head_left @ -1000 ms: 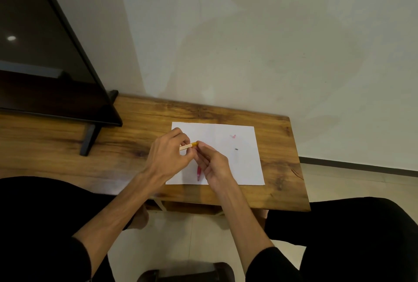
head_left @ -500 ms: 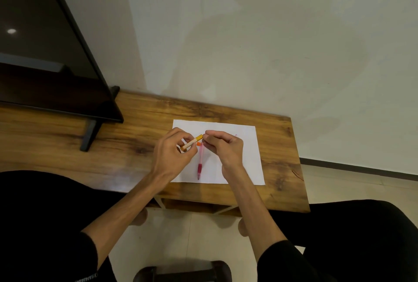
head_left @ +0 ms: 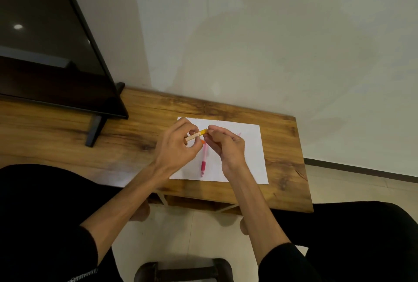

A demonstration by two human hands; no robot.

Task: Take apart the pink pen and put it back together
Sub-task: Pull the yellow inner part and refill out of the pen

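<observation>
Near the middle of the frame both hands meet above a white sheet (head_left: 248, 157) that lies on the wooden worktop (head_left: 140, 141). The left hand (head_left: 178, 148) has its fingers curled round a thin tan stick (head_left: 193, 136), which slants up to the right and ends in a yellow tip (head_left: 204, 132). The right hand (head_left: 226, 146) pinches at that yellow tip with thumb and forefinger, its other fingers loosely curled beneath. Whether the stick is a part of the pen cannot be told at this size.

The pink pen (head_left: 204, 157) lies on the sheet just below the two hands, running nearly straight toward the lower edge of the frame, with a darker red grip near its lower end and its point toward the sheet's near edge. A small orange piece (head_left: 203, 141) shows at the pen's upper end, right under the left hand's fingers (touching the pen or only beside it, I cannot tell). A faint pink mark (head_left: 239, 134) shows on the sheet to the upper right of the right hand.

At the upper left a dark screen (head_left: 56, 55) stands on the worktop on a black foot (head_left: 95, 130). A pale wall (head_left: 271, 44) fills the upper right. No writing, label or brand can be read anywhere, on the pen, the sheet or the screen.
</observation>
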